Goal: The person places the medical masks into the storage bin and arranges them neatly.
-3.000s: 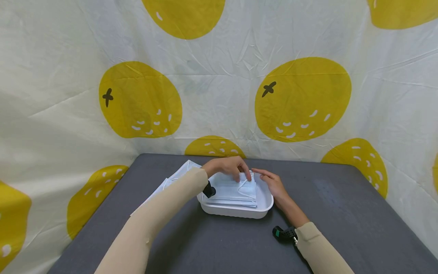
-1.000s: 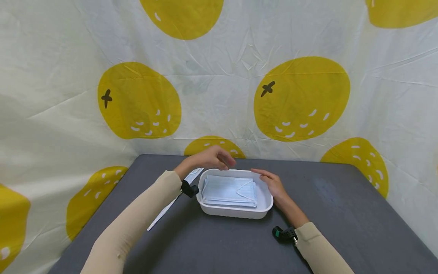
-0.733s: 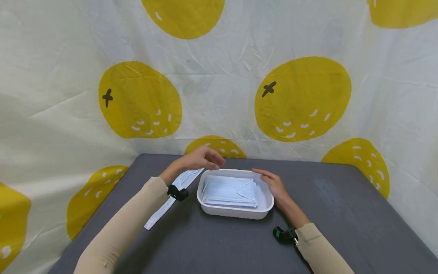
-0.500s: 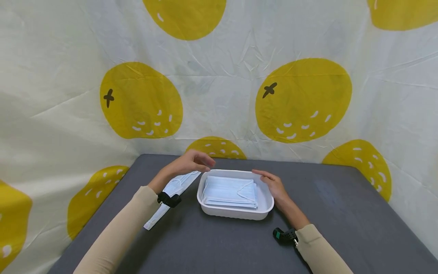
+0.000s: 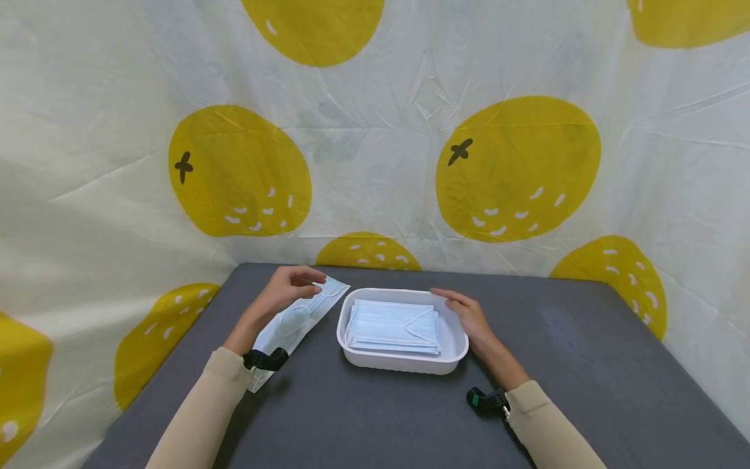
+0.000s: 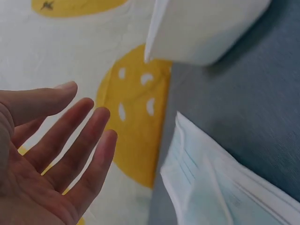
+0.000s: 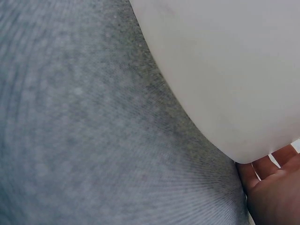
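Note:
My left hand (image 5: 282, 294) hovers over the left of the table, above a pale blue face mask (image 5: 305, 318) with white ear loops; whether others lie under it I cannot tell. In the left wrist view the left hand (image 6: 61, 157) has its fingers spread and holds nothing, with the mask (image 6: 201, 187) off to its right. A neat stack of folded face masks (image 5: 383, 320) lies in a white plastic tray (image 5: 404, 365). Against the tray's right end rests my right hand (image 5: 470, 318), fingers extended along the wall; the right wrist view shows its fingers at the tray's side.
The dark grey tabletop (image 5: 562, 365) extends to both sides of the tray. A white cloth (image 5: 375, 163) printed with yellow fruit hangs behind it and at the left. Both wrists carry black straps with small devices (image 5: 487, 401).
My left hand set a mask on the stack in the tray, released it, and moved left and down toward the loose mask. The right hand has stayed at the tray's right end.

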A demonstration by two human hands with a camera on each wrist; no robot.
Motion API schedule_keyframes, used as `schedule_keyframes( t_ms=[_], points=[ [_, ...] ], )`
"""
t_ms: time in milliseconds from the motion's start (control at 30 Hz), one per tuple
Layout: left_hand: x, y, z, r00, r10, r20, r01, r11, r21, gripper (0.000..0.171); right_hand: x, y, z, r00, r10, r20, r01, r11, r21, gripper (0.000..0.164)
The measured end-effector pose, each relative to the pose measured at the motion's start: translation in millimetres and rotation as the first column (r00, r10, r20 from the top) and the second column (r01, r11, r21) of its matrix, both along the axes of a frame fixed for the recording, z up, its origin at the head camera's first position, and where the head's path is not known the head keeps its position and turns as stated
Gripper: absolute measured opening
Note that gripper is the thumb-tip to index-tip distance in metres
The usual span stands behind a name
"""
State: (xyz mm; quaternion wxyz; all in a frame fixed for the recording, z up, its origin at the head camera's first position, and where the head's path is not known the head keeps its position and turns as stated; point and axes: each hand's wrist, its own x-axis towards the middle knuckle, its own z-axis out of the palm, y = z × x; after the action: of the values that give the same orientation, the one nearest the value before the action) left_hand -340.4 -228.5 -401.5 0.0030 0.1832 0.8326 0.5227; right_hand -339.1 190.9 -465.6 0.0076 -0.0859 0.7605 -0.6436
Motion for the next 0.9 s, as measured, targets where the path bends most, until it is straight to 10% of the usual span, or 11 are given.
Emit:
schedule_keyframes(
  t_ms=[467,900],
  points=[
    [7.6,-58,-30.9,0.988,0.153,0.016,-0.149,0.979,-0.138,0.042,-0.5,0,-0.6,1.000,0.016,0.009,-0.015,0.999,-0.033,0.039],
    [12.5,-75,-34.2,0.984,0.107,0.144,-0.046,0.927,-0.372,0.073,-1.1,1,-2.2,1.000,0.007,0.024,-0.006,1.000,-0.030,0.039]
  ],
)
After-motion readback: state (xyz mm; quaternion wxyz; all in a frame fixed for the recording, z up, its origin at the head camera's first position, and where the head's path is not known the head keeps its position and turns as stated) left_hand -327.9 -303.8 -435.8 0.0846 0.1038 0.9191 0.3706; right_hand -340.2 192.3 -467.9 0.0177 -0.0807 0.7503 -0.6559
